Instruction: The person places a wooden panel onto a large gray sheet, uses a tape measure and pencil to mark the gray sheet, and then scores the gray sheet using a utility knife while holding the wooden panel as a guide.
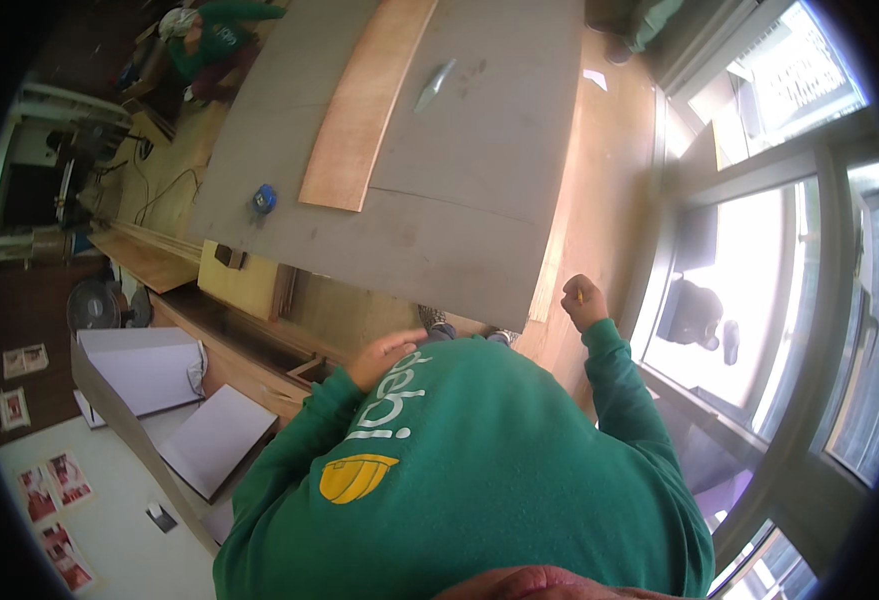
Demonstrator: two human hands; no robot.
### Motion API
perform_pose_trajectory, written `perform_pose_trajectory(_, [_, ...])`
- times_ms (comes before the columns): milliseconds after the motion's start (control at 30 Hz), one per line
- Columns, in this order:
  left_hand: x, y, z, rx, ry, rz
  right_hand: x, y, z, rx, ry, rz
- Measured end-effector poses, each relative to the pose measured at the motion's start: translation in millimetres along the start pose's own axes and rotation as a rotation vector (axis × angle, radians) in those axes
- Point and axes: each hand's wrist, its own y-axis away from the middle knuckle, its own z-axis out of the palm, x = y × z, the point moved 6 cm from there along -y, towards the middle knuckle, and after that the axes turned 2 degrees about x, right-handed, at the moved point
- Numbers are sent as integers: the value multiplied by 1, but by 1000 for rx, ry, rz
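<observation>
1. My right-hand fingers (581, 297) are clenching a small yellow pencil (579, 296) just beside the grey board's (459, 180) near right corner.
2. The board's long axis is running away from me; my left hand (384, 355), loosely curled and empty, is resting on my chest.

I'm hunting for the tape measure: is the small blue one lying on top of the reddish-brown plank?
No, the blue tape measure lies on the grey board, just left of the plank.

Carpentry workshop: large grey board (459, 150), plywood strip (364, 100), timber offcuts (149, 255), tape measure (264, 198).
</observation>
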Motion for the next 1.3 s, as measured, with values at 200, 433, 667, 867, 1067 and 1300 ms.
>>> perform_pose_trajectory(200, [12,47,-25,-157,485,-110,4,-3,31,-142,-34,26])
perform_pose_trajectory(433, [-245,72,-121,641,39,-343,-15,16,53,-198,-28,247])
perform_pose_trajectory(667, [-232,84,-127,373,652,-542,-11,42,87,-62,-78,347])
perform_pose_trajectory(867, [-271,93,-169,383,577,-597,-90,41,168,-183,17,291])
perform_pose_trajectory(1067, [-304,85,-185,161,711,-637,-142,20,207,-228,55,298])
perform_pose_trajectory(1300, [-295,53,-266,422,31,-337,-188,5,228,-311,180,15])
